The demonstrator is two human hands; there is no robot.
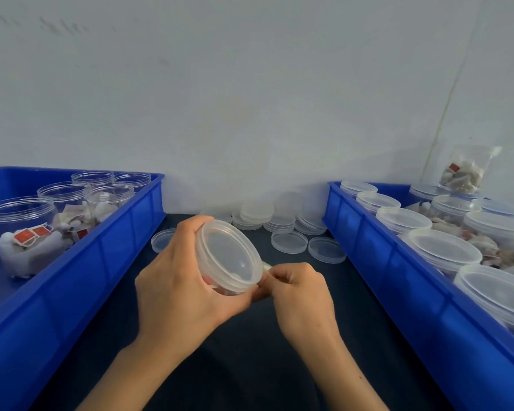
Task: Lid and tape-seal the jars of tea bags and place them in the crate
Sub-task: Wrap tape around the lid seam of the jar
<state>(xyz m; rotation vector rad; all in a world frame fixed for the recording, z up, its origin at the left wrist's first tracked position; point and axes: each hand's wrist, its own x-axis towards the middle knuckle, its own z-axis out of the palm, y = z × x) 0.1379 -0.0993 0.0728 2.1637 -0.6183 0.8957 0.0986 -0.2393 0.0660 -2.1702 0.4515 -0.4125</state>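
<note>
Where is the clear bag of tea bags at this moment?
In the head view the clear bag of tea bags stands at far right against the wall, on top of the lidded jars at the back of the right blue crate.

Both bare forearms reach forward over the table, hands meeting at centre. The left hand (180,280) is raised with fingers curled round a jar (228,256). The right hand (298,287) sits just beside it, fingertips bunched, seemingly pinching something small.
</note>
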